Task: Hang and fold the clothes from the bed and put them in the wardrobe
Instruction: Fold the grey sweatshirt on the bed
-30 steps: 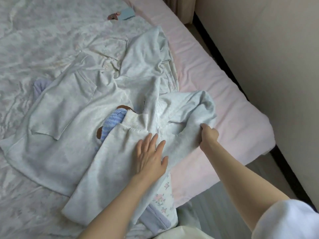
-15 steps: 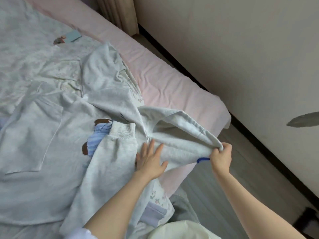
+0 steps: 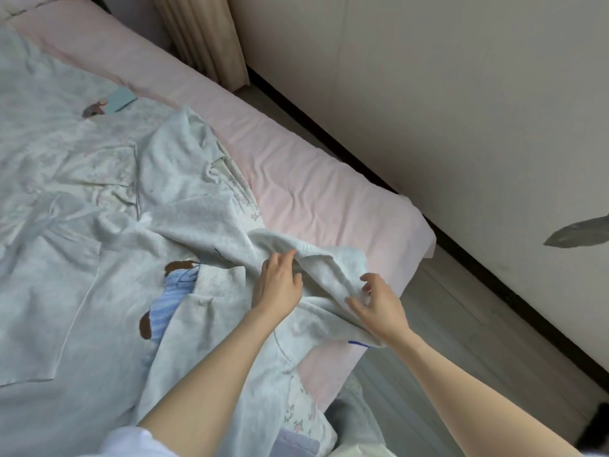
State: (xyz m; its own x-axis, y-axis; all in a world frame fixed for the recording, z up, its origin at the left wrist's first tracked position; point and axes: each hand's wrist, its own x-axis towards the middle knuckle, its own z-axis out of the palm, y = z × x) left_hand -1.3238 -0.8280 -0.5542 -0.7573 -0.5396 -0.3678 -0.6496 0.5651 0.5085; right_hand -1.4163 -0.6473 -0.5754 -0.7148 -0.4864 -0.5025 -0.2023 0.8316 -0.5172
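Grey sweatshirt (image 3: 108,291) spread across bed (image 3: 296,179), left to near right edge. Left hand (image 3: 278,285) on bunched fold, fingers curled, pinching cloth. Right hand (image 3: 379,303) just right of it, fingers loosely spread over sleeve (image 3: 329,278), not clamped. Curtain (image 3: 204,37) far behind.

Both bare forearms reach forward from the lower edge of the view, wrists close together. The left hand (image 3: 278,285) lies palm down, its fingertips curled over a fold of cloth. The right hand (image 3: 379,303), just beside it, has thumb and fingers spread and loosely bent, touching the fabric.
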